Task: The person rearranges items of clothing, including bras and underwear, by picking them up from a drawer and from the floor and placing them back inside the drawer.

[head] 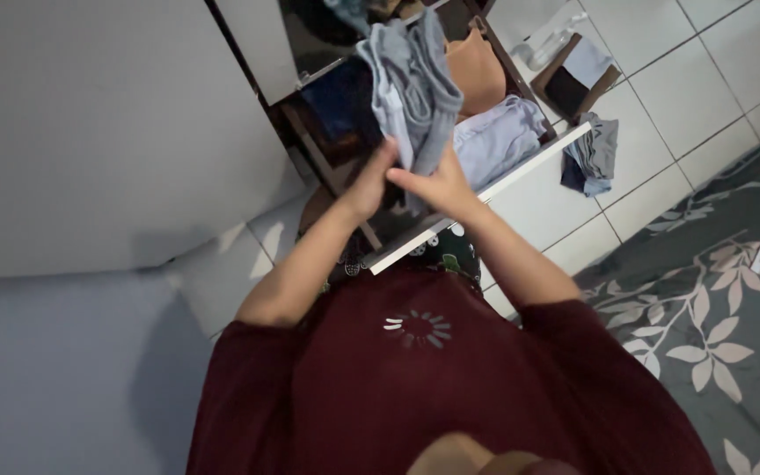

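Note:
A grey-blue folded garment [415, 88] hangs upright over an open white-fronted drawer [521, 171]. My left hand [369, 180] grips its lower left edge and my right hand [437, 183] grips its lower right edge, both just above the drawer's front. Inside the drawer lie a pale lilac folded cloth [499, 136], a tan cloth [477, 70] and a dark blue cloth [340, 105]. My dark red shirt [433, 378] fills the foreground.
A white cabinet door [98, 123] stands to the left. On the white tiled floor lie a small pile of grey and navy clothes [593, 154] and a brown box [573, 79]. A grey rug with leaf pattern [714, 299] lies at the right.

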